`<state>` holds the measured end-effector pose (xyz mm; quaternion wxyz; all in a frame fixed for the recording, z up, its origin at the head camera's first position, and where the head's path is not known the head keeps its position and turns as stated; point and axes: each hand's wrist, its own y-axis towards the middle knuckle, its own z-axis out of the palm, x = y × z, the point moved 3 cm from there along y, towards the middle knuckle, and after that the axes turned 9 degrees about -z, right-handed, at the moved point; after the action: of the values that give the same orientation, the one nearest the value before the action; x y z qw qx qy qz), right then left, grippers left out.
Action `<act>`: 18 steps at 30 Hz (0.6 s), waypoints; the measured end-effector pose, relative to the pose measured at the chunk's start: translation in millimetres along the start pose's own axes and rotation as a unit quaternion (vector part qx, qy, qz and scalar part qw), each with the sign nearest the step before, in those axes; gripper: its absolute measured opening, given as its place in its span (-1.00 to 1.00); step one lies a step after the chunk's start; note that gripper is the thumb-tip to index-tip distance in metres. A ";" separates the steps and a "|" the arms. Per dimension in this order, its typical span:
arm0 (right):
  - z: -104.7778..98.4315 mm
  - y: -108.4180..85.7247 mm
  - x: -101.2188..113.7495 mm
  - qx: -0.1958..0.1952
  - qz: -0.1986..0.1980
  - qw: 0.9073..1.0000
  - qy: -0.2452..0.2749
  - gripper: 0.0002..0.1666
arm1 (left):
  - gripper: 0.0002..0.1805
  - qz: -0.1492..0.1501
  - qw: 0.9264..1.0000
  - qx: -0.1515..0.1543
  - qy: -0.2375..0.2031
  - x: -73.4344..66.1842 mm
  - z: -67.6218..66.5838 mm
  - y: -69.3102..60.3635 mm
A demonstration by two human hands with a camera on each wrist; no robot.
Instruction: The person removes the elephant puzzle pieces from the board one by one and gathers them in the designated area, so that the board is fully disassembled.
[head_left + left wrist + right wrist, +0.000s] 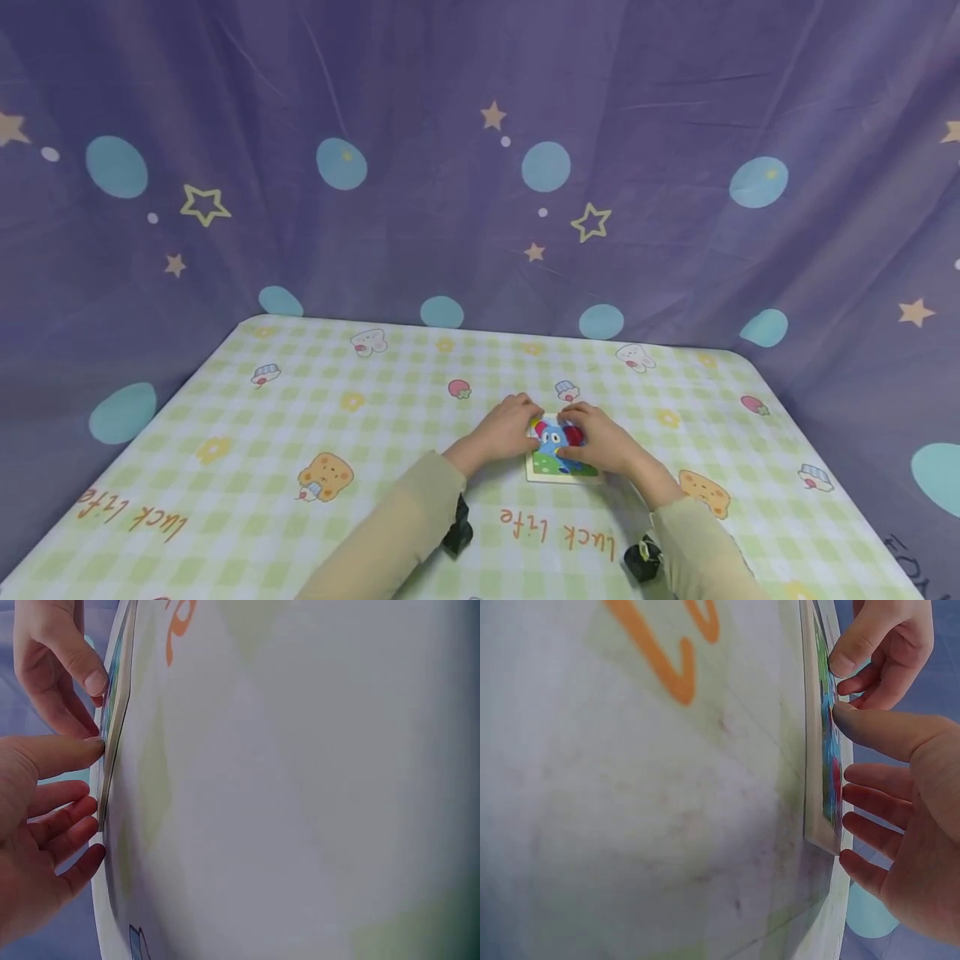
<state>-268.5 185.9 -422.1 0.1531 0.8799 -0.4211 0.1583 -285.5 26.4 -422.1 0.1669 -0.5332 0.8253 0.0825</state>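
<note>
Left hand (504, 429): fingers loose and spread, not wrapped round anything; thumb touching the picture board's left side, the board lying towards 3 to 4 o'clock.
Picture board (549, 464): face up on the counter between the two hands, its blue elephant (553, 439) partly covered; it looks near-square, so no clear long axis, with sides running roughly 12 to 6 and 9 to 3. Whether an edge is slightly raised, I cannot tell.
Nearer hand: both touch; the right overlaps the picture more.
Right hand (600, 439): likewise relaxed and unclosed, thumb resting on the picture, other fingers about the board's 1 to 2 o'clock corner; the board lies towards 8 to 9 o'clock.
Counter (405, 383): green-and-white checked cover; from the board, a printed flower (213, 450) and nearer bear (326, 477) at 9 o'clock, orange lettering (557, 532) at 6, a second bear (707, 492) between 3 and 4.
Curtain (427, 242): purple, with aqua ovals and stars, behind the counter at 12 o'clock and along both sides.
</note>
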 end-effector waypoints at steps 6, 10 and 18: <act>1.4 0.9 -0.8 0.006 0.007 1.000 -0.015 -0.33 | -0.53 -0.004 1.000 0.003 0.004 0.0 1.4 1.4; 0.8 1.4 -0.7 0.007 0.010 1.000 -0.021 -0.34 | -0.56 -0.010 1.000 0.011 0.008 -1.3 0.9 3.0; 1.9 2.6 -1.2 0.006 0.006 1.000 -0.023 -0.34 | -0.57 -0.009 0.999 0.021 0.026 -4.3 -1.1 6.2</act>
<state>-270.9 184.4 -423.9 0.1376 0.8814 -0.4291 0.1415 -289.7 32.3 -419.8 0.1574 -0.5388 0.8261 0.0498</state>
